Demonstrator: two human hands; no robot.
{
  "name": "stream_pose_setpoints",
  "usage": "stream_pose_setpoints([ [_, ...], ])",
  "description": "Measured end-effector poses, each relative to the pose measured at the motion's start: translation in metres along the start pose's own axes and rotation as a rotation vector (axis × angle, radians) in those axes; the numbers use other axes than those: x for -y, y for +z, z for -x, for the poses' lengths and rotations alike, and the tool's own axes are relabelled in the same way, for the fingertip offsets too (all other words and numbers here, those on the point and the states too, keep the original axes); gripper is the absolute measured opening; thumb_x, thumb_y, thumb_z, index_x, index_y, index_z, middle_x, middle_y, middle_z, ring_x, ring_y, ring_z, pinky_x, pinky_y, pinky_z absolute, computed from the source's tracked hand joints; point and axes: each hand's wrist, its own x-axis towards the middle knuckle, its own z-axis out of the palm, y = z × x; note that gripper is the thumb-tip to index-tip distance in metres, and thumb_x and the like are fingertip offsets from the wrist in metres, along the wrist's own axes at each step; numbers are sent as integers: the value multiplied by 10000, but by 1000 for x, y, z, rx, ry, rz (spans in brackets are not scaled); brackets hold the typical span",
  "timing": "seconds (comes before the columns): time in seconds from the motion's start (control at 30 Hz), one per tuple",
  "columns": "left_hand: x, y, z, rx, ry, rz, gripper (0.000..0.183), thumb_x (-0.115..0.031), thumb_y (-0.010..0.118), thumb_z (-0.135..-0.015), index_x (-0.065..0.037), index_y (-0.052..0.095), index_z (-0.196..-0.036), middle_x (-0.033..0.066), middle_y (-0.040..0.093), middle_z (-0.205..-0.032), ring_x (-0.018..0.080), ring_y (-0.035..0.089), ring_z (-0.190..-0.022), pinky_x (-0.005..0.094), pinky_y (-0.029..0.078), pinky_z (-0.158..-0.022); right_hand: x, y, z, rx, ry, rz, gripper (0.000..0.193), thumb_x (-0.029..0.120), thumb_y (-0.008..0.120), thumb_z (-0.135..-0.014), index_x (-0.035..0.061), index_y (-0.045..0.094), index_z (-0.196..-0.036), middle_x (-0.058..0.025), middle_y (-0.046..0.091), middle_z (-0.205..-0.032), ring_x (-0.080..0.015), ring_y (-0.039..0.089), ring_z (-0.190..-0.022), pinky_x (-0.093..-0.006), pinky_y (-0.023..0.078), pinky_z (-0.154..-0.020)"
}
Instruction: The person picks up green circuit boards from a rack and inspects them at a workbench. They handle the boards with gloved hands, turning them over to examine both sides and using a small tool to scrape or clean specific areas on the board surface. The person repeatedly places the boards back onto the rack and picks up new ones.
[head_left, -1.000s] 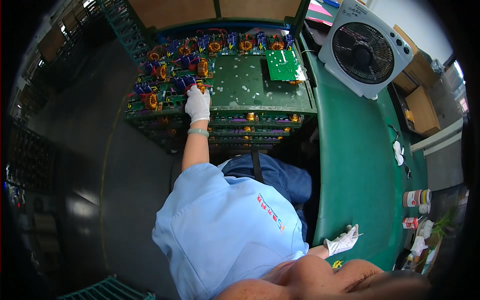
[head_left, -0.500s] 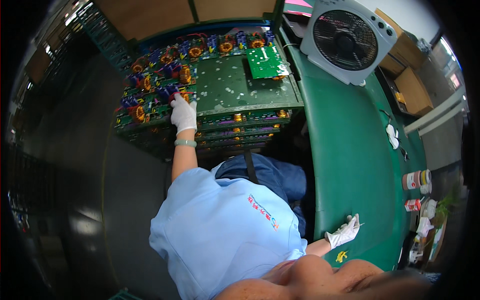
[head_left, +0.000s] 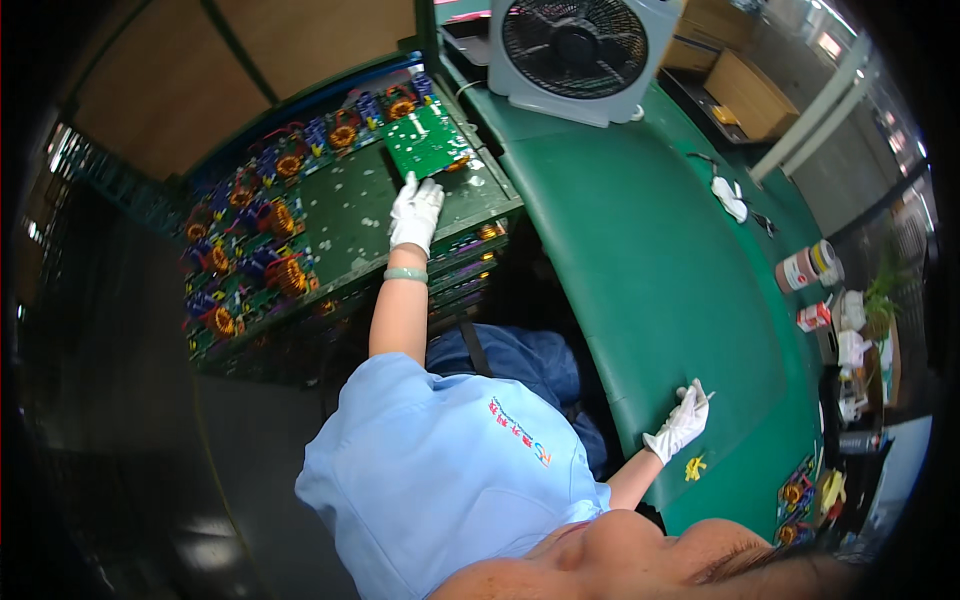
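In a white glove, my left hand [head_left: 416, 212] reaches forward to the near edge of a green circuit board [head_left: 425, 142], which lies solder side up on the rack's top tray [head_left: 345, 210]. Its fingers are stretched out with nothing gripped, and whether they touch the board I cannot tell. My right hand [head_left: 678, 426], also gloved, rests over the green bench mat [head_left: 620, 250]. Its fingers are pinched, with a small thin tip showing that I cannot make out. Beside it lies a small heap of yellow pieces [head_left: 695, 468].
Circuit boards with copper coils [head_left: 290, 275] line the tray's left and far sides. A grey box fan [head_left: 575, 55] stands at the bench's far end. Along the right lie a white corded thing [head_left: 729, 200], a jar [head_left: 800, 270], a red-and-white box [head_left: 813, 317] and more boards [head_left: 795, 500].
My left hand has left the coil boards at the tray's left and moved right to the upturned green board. The whole view has turned. My right hand stays near the yellow pieces.
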Motion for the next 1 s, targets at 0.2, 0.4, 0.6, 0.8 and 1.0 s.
stream_pose_setpoints([
  [0.2,23,0,-40,59,84,215,338,-246,688,-916,-28,609,-1161,135,647,-1182,281,581,-1141,437,419,-1071,2,-2,3,-30,0,40,273,205,614,-960,24,662,-1159,-18,648,-822,-23,321,-513,-205,279,-482],
  [0.4,19,-4,-49,79,310,9,371,-20,662,-877,-42,568,-1235,124,641,-1182,267,627,-1062,424,523,-973,4,2,5,-38,-2,135,272,205,619,-958,27,671,-1157,-14,645,-830,-31,339,-525,-214,292,-491],
  [0.6,6,16,15,279,236,-299,500,5,629,-868,-66,478,-1339,124,589,-1259,281,587,-1157,469,491,-990,-5,-1,3,-19,6,120,276,214,617,-957,50,680,-1170,-4,644,-774,-11,315,-468,-196,248,-419],
  [0.8,39,76,90,537,-207,-350,476,26,556,-897,-79,456,-1350,122,594,-1251,258,605,-1130,452,523,-950,98,61,22,321,65,-18,316,224,555,-998,41,656,-1235,-37,717,-873,5,347,-485,-178,289,-443],
  [1.0,144,115,159,698,-682,-337,572,74,548,-883,-73,373,-1407,126,558,-1277,261,621,-1093,426,540,-930,141,90,32,516,21,-439,569,153,657,-926,8,457,-1438,-164,563,-1379,-47,544,-668,-182,375,-471],
])
